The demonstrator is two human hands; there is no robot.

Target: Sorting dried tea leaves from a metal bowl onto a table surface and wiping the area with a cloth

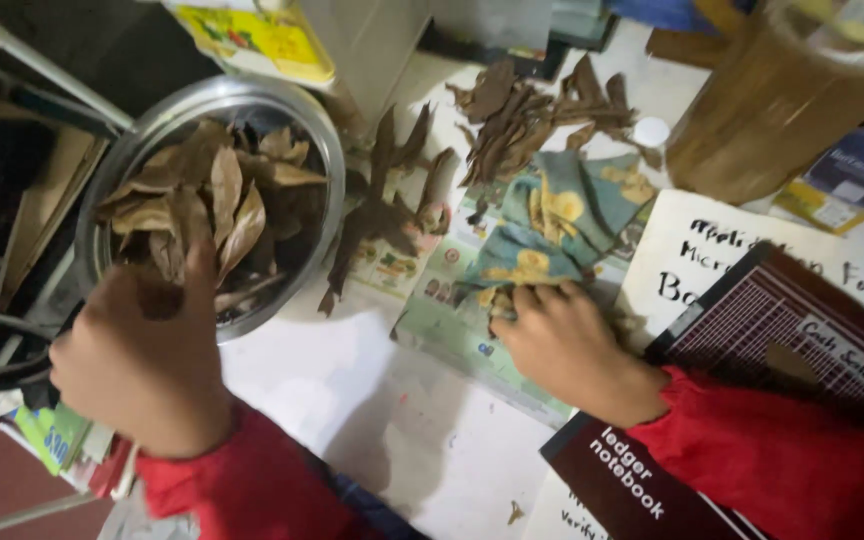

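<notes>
Head view: left hand (142, 365) pinches a dry leaf (204, 262) at the steel bowl (327, 170) of leaves, while right hand (567, 350) presses closed on the patterned cloth (552, 215) on the tabletop (352, 390). Seemingly mid-sorting; lifting that leaf clear demands a light grip.

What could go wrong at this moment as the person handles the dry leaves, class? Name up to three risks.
1. The left hand reaches into the steel bowl, which seems to sit near the table's edge; a nudge might tip it.
2. The brittle dry leaves may crumble under a firm grip.
3. The right hand presses a patterned cloth beside loose leaves; dragging it could scatter them.
</notes>
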